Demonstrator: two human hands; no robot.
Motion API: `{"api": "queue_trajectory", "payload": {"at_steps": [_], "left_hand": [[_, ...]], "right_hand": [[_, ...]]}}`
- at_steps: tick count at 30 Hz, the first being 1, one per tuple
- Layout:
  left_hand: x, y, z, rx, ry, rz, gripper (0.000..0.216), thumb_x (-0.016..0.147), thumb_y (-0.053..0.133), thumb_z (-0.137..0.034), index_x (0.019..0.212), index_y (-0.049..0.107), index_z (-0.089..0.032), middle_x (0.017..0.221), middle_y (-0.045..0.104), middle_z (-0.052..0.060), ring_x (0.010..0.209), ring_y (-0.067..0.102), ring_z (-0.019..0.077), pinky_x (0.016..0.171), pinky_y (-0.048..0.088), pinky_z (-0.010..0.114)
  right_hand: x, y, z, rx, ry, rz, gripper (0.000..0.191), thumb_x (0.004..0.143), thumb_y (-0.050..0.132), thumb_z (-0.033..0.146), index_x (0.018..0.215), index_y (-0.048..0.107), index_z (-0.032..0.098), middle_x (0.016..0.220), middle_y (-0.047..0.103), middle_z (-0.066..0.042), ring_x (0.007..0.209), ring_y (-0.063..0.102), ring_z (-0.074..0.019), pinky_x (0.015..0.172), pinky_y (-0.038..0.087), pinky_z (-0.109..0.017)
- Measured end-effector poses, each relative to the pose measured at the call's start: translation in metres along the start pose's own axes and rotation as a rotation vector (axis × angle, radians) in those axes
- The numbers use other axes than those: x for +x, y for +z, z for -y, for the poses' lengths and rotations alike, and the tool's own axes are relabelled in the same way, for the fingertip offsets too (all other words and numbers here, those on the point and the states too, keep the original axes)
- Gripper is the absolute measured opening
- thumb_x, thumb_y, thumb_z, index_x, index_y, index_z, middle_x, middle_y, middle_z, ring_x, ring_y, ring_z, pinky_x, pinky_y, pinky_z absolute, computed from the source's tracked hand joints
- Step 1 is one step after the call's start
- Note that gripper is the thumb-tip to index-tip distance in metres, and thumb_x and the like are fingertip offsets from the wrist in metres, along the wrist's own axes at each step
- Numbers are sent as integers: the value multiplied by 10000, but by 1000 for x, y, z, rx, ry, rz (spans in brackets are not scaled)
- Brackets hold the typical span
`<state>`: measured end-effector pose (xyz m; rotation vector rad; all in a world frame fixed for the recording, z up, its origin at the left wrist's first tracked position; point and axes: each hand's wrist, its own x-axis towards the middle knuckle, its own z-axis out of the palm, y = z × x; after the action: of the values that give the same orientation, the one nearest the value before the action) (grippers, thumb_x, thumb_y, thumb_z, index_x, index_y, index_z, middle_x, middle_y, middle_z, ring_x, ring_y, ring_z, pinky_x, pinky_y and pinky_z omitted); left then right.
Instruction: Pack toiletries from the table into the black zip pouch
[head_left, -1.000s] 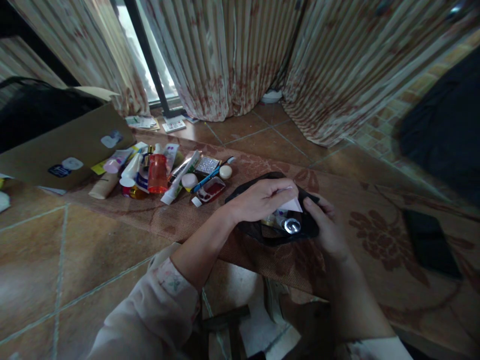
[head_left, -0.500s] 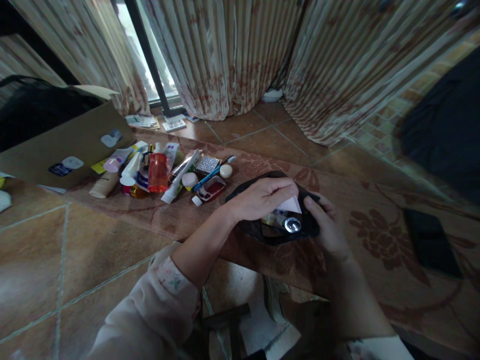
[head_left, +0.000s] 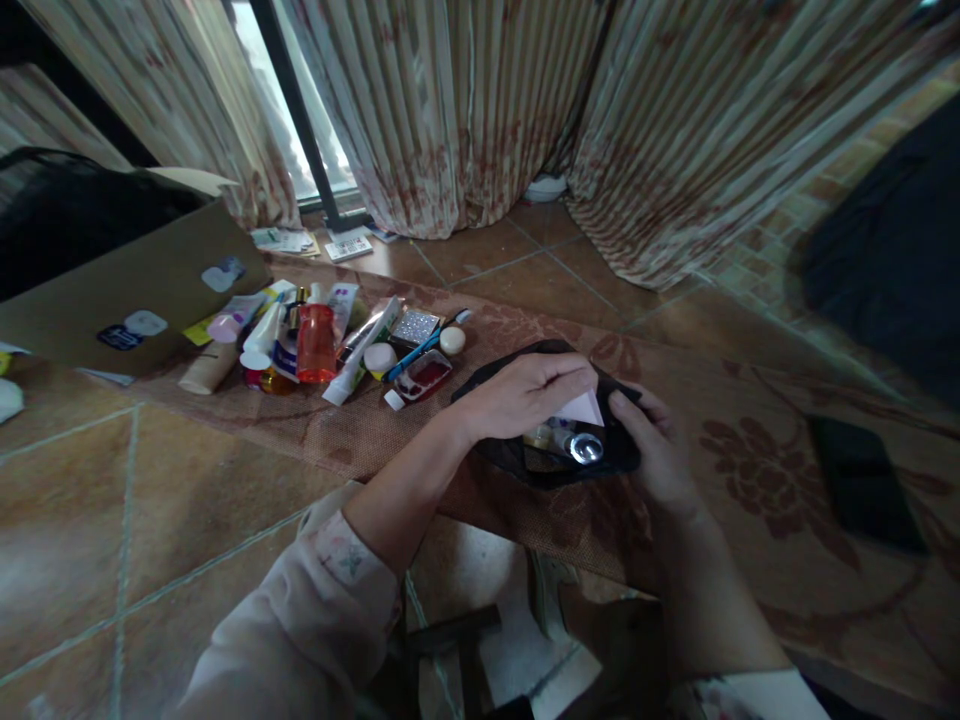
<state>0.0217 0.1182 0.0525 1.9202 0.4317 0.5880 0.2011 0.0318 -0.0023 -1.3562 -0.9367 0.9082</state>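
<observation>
A black pouch [head_left: 551, 478] lies unzipped on the cloth in front of me. My left hand [head_left: 525, 395] reaches over its opening, fingers closed around a pale pinkish-white box-like item [head_left: 583, 408]; the fingertips and the rest of that item are hidden. On the right side, my right hand [head_left: 660, 440] pinches the pouch's rim between thumb and fingers. Inside the pouch, below the pale item, a small container with a shiny silver round cap [head_left: 586, 448] shows beside other clear and yellowish containers.
Left of the pouch lie several toiletries: a red-orange bottle [head_left: 316, 343], a white tube [head_left: 361, 355], a flat bottle with dark red liquid [head_left: 424, 374] and a blue toothbrush-like stick [head_left: 420, 353]. A cardboard box [head_left: 142, 290] stands far left; a dark phone [head_left: 866, 485] lies right.
Almost nothing differs. Both hands stay at the pouch in the same grip, and the view has shifted only very slightly.
</observation>
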Motion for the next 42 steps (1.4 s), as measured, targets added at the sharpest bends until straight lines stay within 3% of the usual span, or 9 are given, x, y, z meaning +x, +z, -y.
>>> {"api": "queue_trajectory", "payload": {"at_steps": [28,42], "left_hand": [[2,0,0,-40,17,64,332,919,475,-448,862,591,-142,800,562,9,763,512,123,731,410,243],[0,1,2,-95,11,91,213,879,517,-342,852,576,-139,758,535,-6,701,486,105,685,401,231]], "right_hand": [[0,-1,0,-5,-2,25,250,770,722,448,936,716,261,815,710,22,712,636,-147,646,494,-266],[-1,0,1,-30,-7,26,260,776,710,457,949,709,263,820,713,13,706,645,-162,632,505,-277]]}}
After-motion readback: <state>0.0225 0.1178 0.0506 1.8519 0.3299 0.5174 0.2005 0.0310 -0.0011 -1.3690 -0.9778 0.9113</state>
